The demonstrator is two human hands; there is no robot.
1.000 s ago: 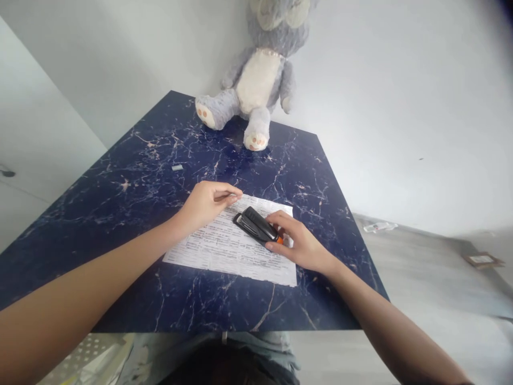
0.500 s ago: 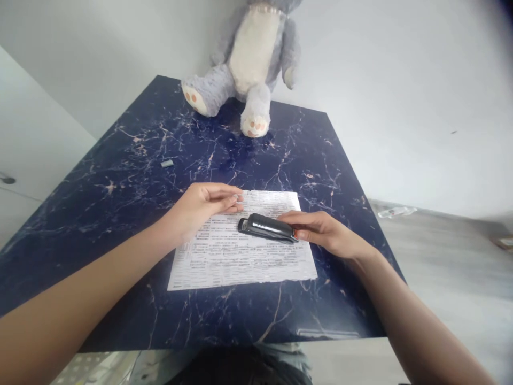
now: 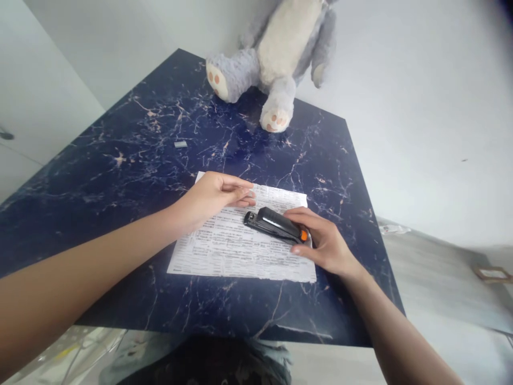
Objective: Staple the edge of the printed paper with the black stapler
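Note:
A black stapler (image 3: 276,223) with an orange rear end lies slantwise over a sheet of printed paper (image 3: 224,262). My right hand (image 3: 320,238) is around its rear, the fingers on the far side and the thumb at the near edge. How firmly it grips is hard to see. My left hand (image 3: 226,195) rests at the sheet's far edge, fingers stretched to the right and slightly apart, thumb beside them. I can make out nothing in it. The stapler's front end lies just below these fingertips.
A grey and cream plush toy (image 3: 276,64) sits at the back of the dark blue marbled table (image 3: 132,176). A small pale bar (image 3: 180,144) lies to the left. Against the wall on the right is a clear plastic wrapper (image 3: 395,229).
The stapler has turned slightly, and its orange end now shows. My right thumb has shifted from that end to the near side. The whole view has tilted; my left hand stays by the sheet's edge.

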